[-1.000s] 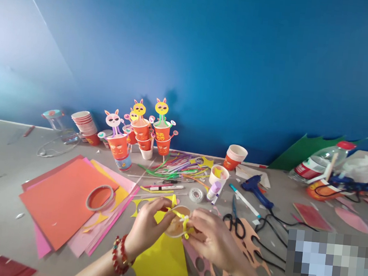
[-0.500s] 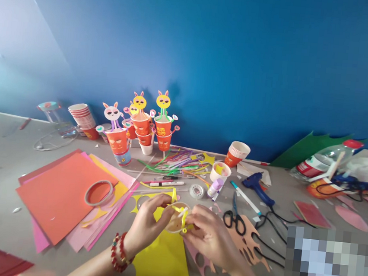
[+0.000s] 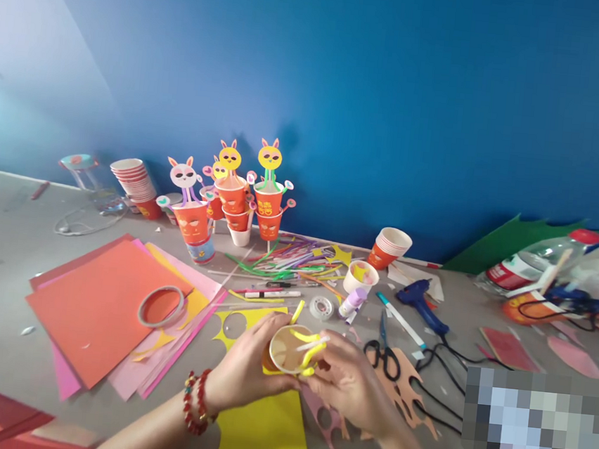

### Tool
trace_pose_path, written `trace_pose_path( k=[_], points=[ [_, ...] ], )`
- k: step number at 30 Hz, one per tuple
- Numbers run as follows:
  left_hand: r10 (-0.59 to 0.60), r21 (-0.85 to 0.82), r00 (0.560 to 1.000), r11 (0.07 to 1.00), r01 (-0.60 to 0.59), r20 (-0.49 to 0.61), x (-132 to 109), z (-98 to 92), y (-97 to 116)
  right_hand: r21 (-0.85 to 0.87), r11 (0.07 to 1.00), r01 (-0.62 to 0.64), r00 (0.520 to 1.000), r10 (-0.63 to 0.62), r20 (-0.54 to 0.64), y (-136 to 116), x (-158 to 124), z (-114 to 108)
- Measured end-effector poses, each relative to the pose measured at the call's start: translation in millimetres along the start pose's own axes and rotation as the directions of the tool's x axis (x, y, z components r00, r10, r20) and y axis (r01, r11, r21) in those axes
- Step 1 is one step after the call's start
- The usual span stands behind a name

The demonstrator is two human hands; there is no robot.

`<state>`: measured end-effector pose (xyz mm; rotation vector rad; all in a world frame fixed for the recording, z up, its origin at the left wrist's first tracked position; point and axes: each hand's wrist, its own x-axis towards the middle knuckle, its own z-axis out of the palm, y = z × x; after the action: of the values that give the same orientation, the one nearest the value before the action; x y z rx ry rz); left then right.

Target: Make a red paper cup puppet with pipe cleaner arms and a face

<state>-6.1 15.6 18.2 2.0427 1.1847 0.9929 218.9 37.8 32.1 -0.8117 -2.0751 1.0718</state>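
Observation:
My left hand (image 3: pixel 245 360) is closed round the side of a paper cup (image 3: pixel 283 350), whose open mouth tilts up toward me. Yellow pipe cleaners (image 3: pixel 312 355) bend over the cup's right rim, and one yellow end sticks up behind it. A thin white stick also shows at the mouth. My right hand (image 3: pixel 345 381) pinches at the pipe cleaners by the right rim. Beneath both hands lies a yellow paper sheet (image 3: pixel 263 433) with round cut-outs near its far end.
Cup figures with animal faces (image 3: pixel 192 221) stand by the blue wall. Scissors (image 3: pixel 382 356), a blue glue gun (image 3: pixel 419 299), a glue stick (image 3: pixel 352 302) and a tape roll (image 3: pixel 322 308) lie ahead to the right. Left are coloured paper sheets (image 3: pixel 95 311) under a larger tape ring (image 3: pixel 143 306).
The cup has tipped so its mouth faces me more. My left hand has shifted from the far rim to wrap the cup's side, while my right hand stays by the pipe cleaners.

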Motion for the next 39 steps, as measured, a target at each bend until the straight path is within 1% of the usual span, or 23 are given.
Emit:
trace_pose_path(
  k=[3, 7, 12, 16, 19, 21, 24, 26, 30, 32, 36, 39],
  points=[
    [-0.03, -0.018, 0.999, 0.999, 0.031, 0.013, 0.5, 1.6, 1.7, 0.044, 0.999, -0.003, 1.0, 0.004, -0.023, 0.9, 0.4, -0.2],
    [-0.057, -0.025, 0.998, 0.998, 0.057, -0.011, 0.0, 4.4, 4.7, 0.096, 0.995, 0.009, 0.999, -0.005, -0.048, -2.9, 2.9, 0.1],
    [-0.014, -0.016, 0.999, 1.0, 0.014, -0.05, -0.7, 7.2, 7.3, 0.106, 0.994, 0.016, 0.998, -0.009, -0.068, -9.7, 5.3, -0.9],
    [0.02, 0.005, 0.997, 1.0, -0.02, -0.076, -1.2, 6.8, 8.7, 0.042, 0.999, 0.032, 0.999, -0.031, -0.026, -16.7, 6.3, -6.4],
    [0.041, -0.018, 0.996, 0.999, -0.042, -0.084, -2.5, 5.8, 8.9, 0.02, 0.999, 0.045, 0.999, -0.046, 0.02, -19.5, 5.9, -11.4],
    [0.063, -0.051, 0.994, 0.996, -0.068, -0.087, -3.8, 5.9, 8.9, 0.024, 0.998, 0.056, 0.998, -0.055, -0.024, -18.1, 5.6, -13.4],
    [0.093, -0.097, 0.993, 0.99, -0.1, -0.075, -5.1, 7.6, 9.6, 0.045, 0.997, 0.062, 0.985, -0.054, -0.167, -13.3, 6.5, -13.3],
    [0.107, -0.129, 0.992, 0.985, -0.114, -0.059, -5.1, 9.5, 10.8, 0.068, 0.997, 0.038, 0.978, -0.024, -0.208, -11.4, 8.0, -11.3],
    [0.128, -0.175, 0.992, 0.976, -0.129, -0.017, -4.4, 12.9, 13.3, 0.113, 0.993, -0.022, 0.984, 0.041, -0.176, -13.7, 11.2, -5.1],
    [0.139, -0.189, 0.99, 0.972, -0.136, 0.002, -4.4, 13.9, 14.1, 0.107, 0.994, -0.026, 0.986, 0.043, -0.163, -15.4, 11.9, -2.5],
    [0.145, -0.188, 0.989, 0.972, -0.139, 0.017, -4.8, 14.6, 15.6, 0.07, 0.997, 0.038, 0.982, -0.024, -0.188, -14.0, 11.5, 0.3],
    [0.111, -0.186, 0.994, 0.976, -0.11, -0.003, -5.8, 15.7, 17.7, 0.051, 0.995, 0.08, 0.975, -0.068, -0.212, -11.3, 10.9, 1.0]
  ],
)
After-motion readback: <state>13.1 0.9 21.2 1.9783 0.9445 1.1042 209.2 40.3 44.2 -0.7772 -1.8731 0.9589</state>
